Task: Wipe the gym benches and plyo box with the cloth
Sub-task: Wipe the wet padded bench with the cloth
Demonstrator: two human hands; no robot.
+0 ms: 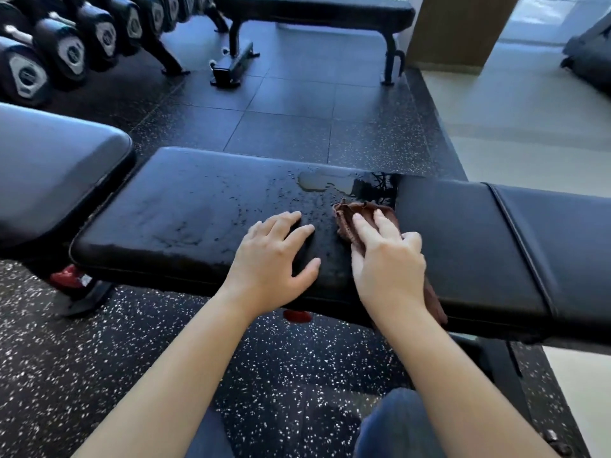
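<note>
I saw my right hand [388, 259] press flat, fingers extended, on the crumpled brown cloth [353, 223], partly hidden; my left hand [274, 256] lay splayed on the glossy wet padded bench [185, 216].

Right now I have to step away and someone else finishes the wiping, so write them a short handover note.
Left hand: flat and bare on the near bench pad, holding nothing.
Right hand: pressing the brown cloth onto the same pad, fingers spread rather than in a closed grip.
Pad is wet and streaked; a puddle sits at its far edge just beyond the cloth.
The pad section to the right looks dry.
Left: mop the puddle and streaks, then the bench on the left and the far bench. No plyo box in view.
</note>
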